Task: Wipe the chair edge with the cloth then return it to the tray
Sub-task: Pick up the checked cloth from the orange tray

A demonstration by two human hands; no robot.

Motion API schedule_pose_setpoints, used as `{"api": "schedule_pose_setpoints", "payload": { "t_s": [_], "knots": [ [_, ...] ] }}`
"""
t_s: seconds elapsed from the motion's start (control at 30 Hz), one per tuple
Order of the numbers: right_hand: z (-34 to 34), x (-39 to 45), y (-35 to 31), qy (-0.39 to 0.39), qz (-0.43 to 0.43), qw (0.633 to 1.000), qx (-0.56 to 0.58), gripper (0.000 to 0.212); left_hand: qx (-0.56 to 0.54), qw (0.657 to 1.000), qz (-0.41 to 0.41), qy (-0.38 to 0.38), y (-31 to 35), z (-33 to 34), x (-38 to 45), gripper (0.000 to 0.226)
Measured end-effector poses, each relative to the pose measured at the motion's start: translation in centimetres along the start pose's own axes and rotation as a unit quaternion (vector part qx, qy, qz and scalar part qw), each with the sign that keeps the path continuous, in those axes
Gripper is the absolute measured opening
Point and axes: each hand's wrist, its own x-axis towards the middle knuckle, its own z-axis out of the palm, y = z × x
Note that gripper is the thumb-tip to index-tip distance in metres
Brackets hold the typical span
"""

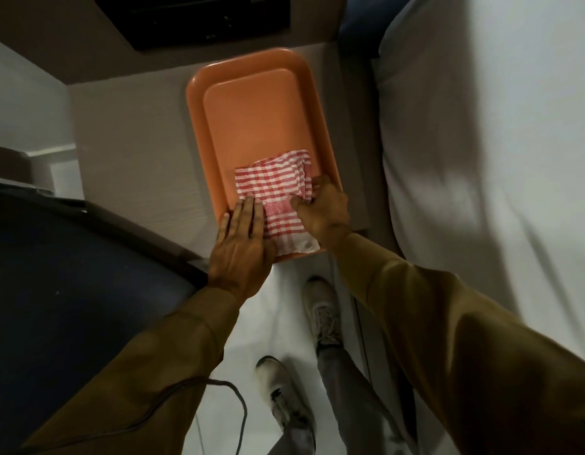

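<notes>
While the red-and-white checked cloth (278,195) lies at the lower end of the orange plastic tray (251,116), mid-frame, left hand (243,239) flat and open pins it, right hand (320,205) pinches its edge; pinch firmly, lift clear of the rim

Tray on the worktop, cloth in its near end, both my hands on it.

The tray (251,110) lies lengthwise on the worktop (136,152), with the cloth (278,192) in its near right part. My left hand (241,244) lies flat on the cloth's left edge; my right hand (324,208) grips its right side. A bed (481,142) runs along the right, a chair (71,274) sits near left, and my feet stand on the floor (274,307) below.
</notes>
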Motion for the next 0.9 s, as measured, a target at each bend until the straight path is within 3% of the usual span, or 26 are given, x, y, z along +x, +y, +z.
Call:
{"api": "schedule_pose_setpoints", "payload": {
  "t_s": [0.17,0.3,0.53,0.77,0.9],
  "knots": [
    [-0.8,-0.8,-0.9,-0.052,-0.005,0.997,0.058,0.038,-0.020,0.999,0.007,0.027,-0.3,-1.9,-1.3,0.077],
    [-2.5,-4.2,-1.6,-0.076,-0.027,0.989,0.124,0.038,-0.030,0.997,0.011,0.069,-0.9,-4.3,-4.0,0.077],
    [-5.1,-14.9,-0.1,0.004,-0.108,0.980,0.168,0.044,0.045,0.988,0.073,0.128,-3.6,-5.8,-13.3,0.074],
    [-2.6,-26.0,7.6,0.068,-0.063,0.966,0.243,0.021,0.131,0.978,0.110,0.124,-6.6,-2.6,-23.2,0.078],
    [1.1,-31.8,12.7,0.045,-0.020,0.952,0.303,0.028,0.201,0.964,0.148,0.098,-9.8,0.0,-27.7,0.076]
  ]
}}
